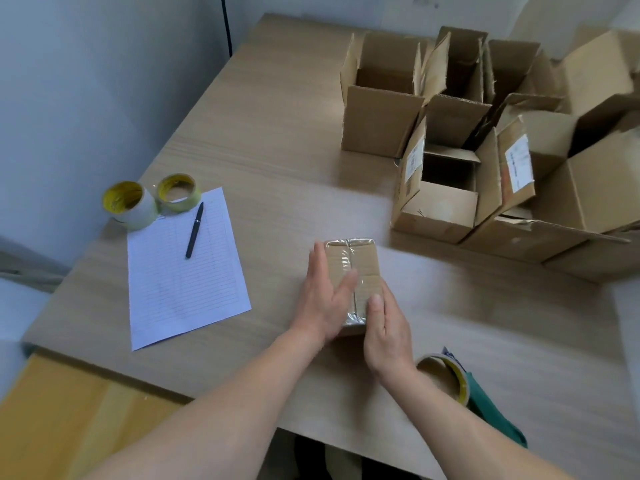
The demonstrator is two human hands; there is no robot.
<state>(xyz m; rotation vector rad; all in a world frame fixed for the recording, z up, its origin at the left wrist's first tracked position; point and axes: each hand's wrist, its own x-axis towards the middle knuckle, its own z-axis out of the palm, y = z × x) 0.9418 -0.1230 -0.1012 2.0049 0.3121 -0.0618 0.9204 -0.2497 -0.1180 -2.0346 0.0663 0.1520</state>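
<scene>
Sealing of a small box (362,261) is judged to be the step in hand. The box is set on the tabletop (277,140), towards the near edge, between the two hands. Clear tape (350,258) is seen laid along the top seam and folded over the far end.

Left hand (322,296): laid flat against the box's left side, fingers straight, thumb pressed across the top by the tape. Right hand (384,327): cupped round the near right corner, thumb on top, fingers curled down the side, so the box is gripped there.

A tape roll (443,377) is noted just behind the right wrist. Two more rolls (130,204) are stood at the far left, touching a lined sheet (183,282) with a pen (194,230) laid on it. Open boxes (381,98) are crowded at the far right.

Next move, as judged: the tape is to be rubbed down firmly along the seam and over the near end while the box is steadied, then the box is to be set aside. Loose tape edges are the likely fault.
</scene>
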